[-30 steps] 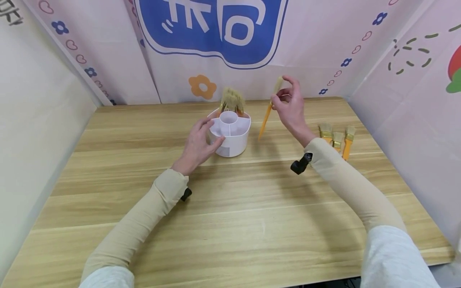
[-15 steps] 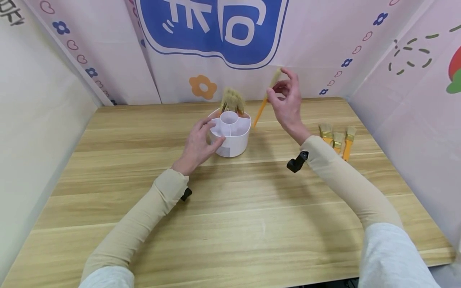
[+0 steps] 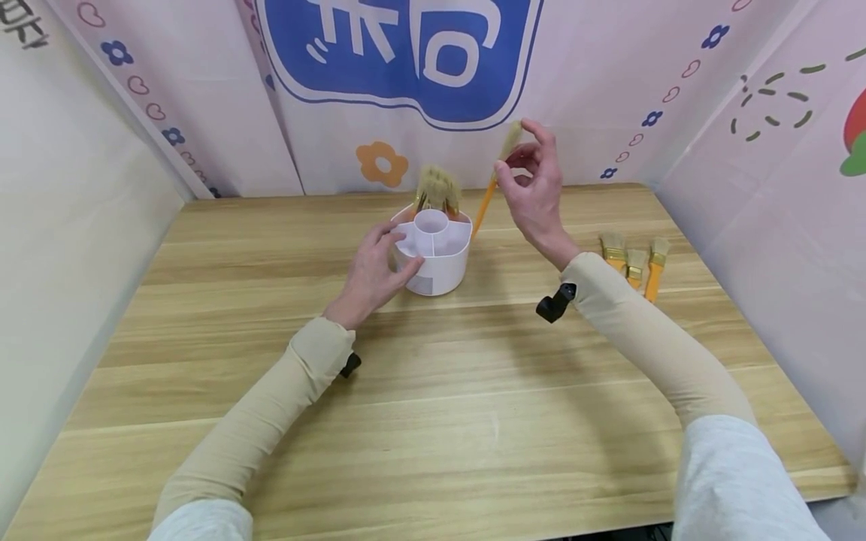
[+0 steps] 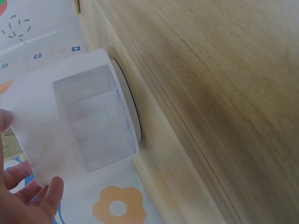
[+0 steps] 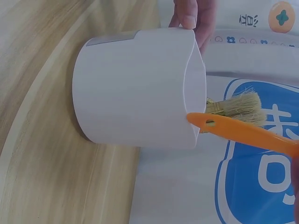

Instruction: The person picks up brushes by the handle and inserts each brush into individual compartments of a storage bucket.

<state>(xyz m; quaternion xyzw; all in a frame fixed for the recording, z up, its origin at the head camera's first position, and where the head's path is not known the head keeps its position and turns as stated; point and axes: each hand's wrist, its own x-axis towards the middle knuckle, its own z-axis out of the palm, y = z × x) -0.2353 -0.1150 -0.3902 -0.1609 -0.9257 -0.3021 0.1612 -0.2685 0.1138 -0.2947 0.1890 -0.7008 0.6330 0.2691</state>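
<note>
A white divided desk organizer (image 3: 443, 274) stands upright on the wooden table. My left hand (image 3: 370, 274) holds its rim from the left, thumb at the front and fingers farther back. Several bristle brushes (image 3: 436, 189) stand in the rear compartment, bristles up; their handles are mostly hidden. My right hand (image 3: 536, 189), to the organizer's right, pinches a paintbrush (image 3: 484, 204) near its bristle end, its orange handle slanting down. In the right wrist view the tip of that handle (image 5: 247, 133) overlaps the organizer's rim.
On the table's right side lie three orange-handled brushes (image 3: 634, 263), partly hidden by the right forearm. A printed backdrop (image 3: 325, 150) rises behind the table, with side panels left and right.
My right hand has moved left and slightly up with the paintbrush, bringing its handle tip to the organizer's right rim. The left hand and organizer have stayed put.
</note>
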